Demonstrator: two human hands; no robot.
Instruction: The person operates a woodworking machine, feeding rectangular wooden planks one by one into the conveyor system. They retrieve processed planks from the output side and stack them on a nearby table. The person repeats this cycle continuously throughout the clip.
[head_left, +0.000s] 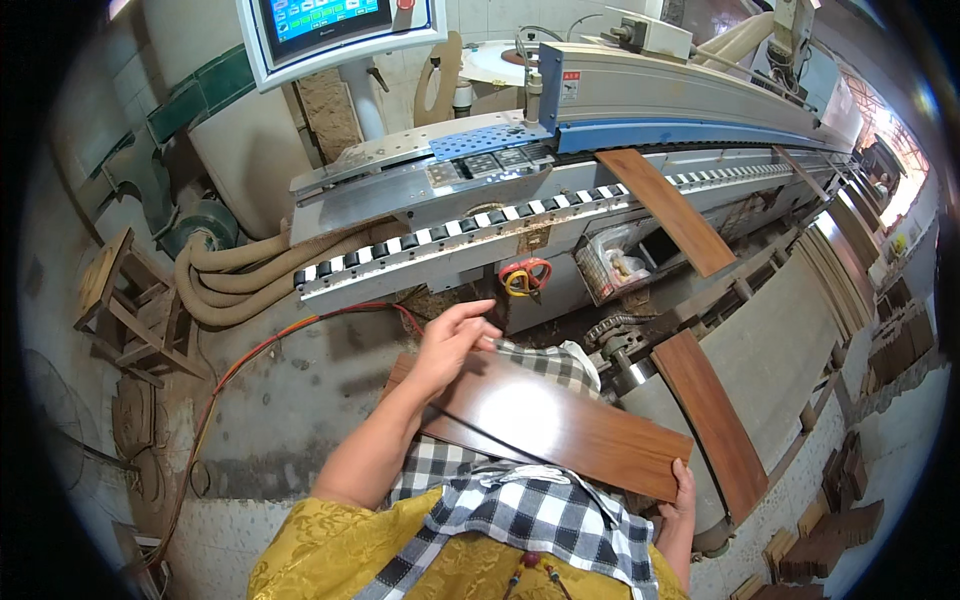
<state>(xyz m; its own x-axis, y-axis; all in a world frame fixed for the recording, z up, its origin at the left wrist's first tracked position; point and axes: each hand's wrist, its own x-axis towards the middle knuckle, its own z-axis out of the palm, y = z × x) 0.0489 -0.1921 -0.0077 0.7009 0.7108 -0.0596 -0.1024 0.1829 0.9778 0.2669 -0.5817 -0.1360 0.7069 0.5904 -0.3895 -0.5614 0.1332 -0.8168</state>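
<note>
A glossy reddish-brown wooden floor plank [600, 432] lies across in front of me at waist height, light glaring off its middle. My right hand [682, 492] grips its right end, thumb at the edge and the other fingers mostly hidden. Above the plank's left part is my left hand [455, 345], its index finger stretched out and the others loosely bent; nothing shows in it. Whether that hand touches the plank I cannot tell. A second plank [712, 425] rests on the conveyor belt [765, 335] at my right. Another plank [668, 212] sticks out from the machine's feed track [470, 228].
Ahead stands a long machine with a blue-edged beam [690, 95] and a screen panel [330, 30]. Red- and yellow-handled scissors [525, 277] hang on its side beside a wire basket [615, 265]. Hoses [235, 275] and a wooden stool [130, 300] are left; stacked planks [835, 525] lie right.
</note>
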